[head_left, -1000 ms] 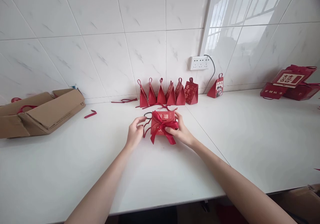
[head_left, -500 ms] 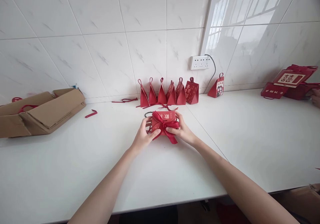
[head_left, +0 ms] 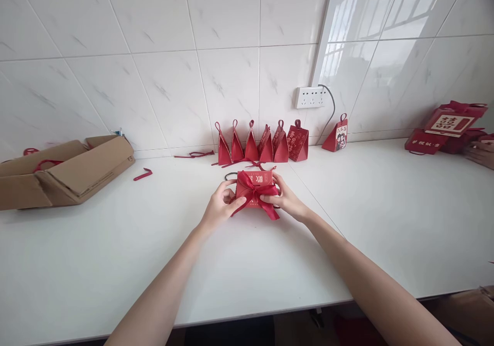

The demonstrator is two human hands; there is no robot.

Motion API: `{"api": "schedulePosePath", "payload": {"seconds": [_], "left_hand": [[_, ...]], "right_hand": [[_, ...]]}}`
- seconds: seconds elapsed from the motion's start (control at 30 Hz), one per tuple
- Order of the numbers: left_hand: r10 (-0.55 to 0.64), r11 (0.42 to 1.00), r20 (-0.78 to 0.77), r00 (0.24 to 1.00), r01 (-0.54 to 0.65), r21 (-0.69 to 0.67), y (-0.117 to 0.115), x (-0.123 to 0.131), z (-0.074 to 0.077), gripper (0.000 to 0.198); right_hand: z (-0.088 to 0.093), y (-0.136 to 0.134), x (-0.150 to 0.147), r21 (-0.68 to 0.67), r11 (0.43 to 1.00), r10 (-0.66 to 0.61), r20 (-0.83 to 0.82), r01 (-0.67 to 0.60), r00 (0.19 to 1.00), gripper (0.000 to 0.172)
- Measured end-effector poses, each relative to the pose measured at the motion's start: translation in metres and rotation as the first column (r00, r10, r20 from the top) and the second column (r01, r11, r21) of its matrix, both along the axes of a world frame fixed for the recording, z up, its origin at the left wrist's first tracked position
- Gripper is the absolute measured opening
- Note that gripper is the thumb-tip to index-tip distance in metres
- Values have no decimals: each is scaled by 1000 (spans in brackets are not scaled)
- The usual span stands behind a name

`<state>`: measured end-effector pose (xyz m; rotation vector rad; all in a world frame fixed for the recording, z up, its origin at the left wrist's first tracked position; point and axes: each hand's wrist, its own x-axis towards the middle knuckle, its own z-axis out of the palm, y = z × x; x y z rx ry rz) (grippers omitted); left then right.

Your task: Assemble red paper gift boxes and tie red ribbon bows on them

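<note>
A: Held how?
B: Box (head_left: 259, 177) at centre frame, gripped by left hand (head_left: 219, 206) and right hand (head_left: 288, 201), thumbs on the bow (head_left: 254, 194), likely to steady it.
A: Nearby?
B: Carton (head_left: 87, 175), left of frame, probably parked within reach.
A: Farther?
B: Small boxes (head_left: 266, 153), just above centre, lined along the wall (head_left: 165, 91), likely to stay out of the way.

White tiled wall (head_left: 162, 16), grey-veined; barred window reflection (head_left: 409, 11) at right; white tabletop (head_left: 250, 274), 1 seam (head_left: 316, 197).
</note>
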<state>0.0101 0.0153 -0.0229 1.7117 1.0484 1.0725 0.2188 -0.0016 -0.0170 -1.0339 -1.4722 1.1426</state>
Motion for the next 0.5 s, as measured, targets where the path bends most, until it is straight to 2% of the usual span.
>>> {"api": "schedulePosePath", "payload": {"seconds": [0.27, 0.5], "left_hand": [[-66, 998, 32, 997, 65, 18, 2, -1, 0, 63], [-107, 992, 6, 994, 106, 69, -1, -1, 1, 61]], "right_hand": [[5, -2, 2, -29, 1000, 13, 38, -12, 999, 65], [4, 0, 6, -29, 999, 34, 25, -33, 999, 67]]}}
